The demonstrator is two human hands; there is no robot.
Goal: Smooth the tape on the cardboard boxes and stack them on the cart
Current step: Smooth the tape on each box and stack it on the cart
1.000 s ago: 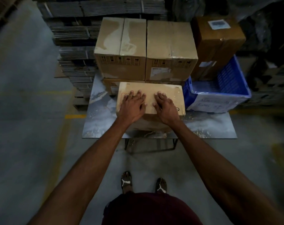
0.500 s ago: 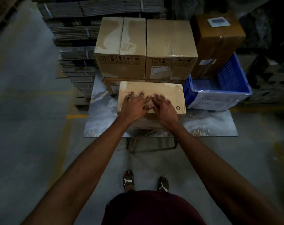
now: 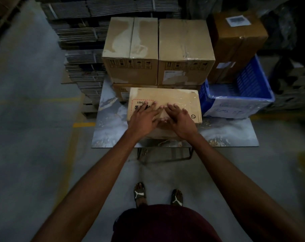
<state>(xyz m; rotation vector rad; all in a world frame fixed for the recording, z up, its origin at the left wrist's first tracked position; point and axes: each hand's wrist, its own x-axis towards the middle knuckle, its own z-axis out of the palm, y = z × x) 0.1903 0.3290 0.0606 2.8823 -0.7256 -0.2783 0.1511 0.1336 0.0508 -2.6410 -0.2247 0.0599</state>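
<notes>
Both hands flat on small box point(image 3: 165, 102), frame centre, on cart point(image 3: 113, 130): left hand point(image 3: 144, 117) and right hand point(image 3: 181, 119), fingers spread, thumbs nearly touching. Two big boxes point(image 3: 158, 51) stacked behind it. Blue crate point(image 3: 239, 100) to the right.

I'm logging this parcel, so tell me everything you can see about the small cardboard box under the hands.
The small cardboard box is a tan, low carton lying flat on the marbled cart deck, in front of the larger stacked boxes and beside the blue crate. Glossy clear tape runs across its top. A red dashed label frame with printed digits marks its left end, a small circle symbol its right. The left hand and right hand press flat on it.
</notes>
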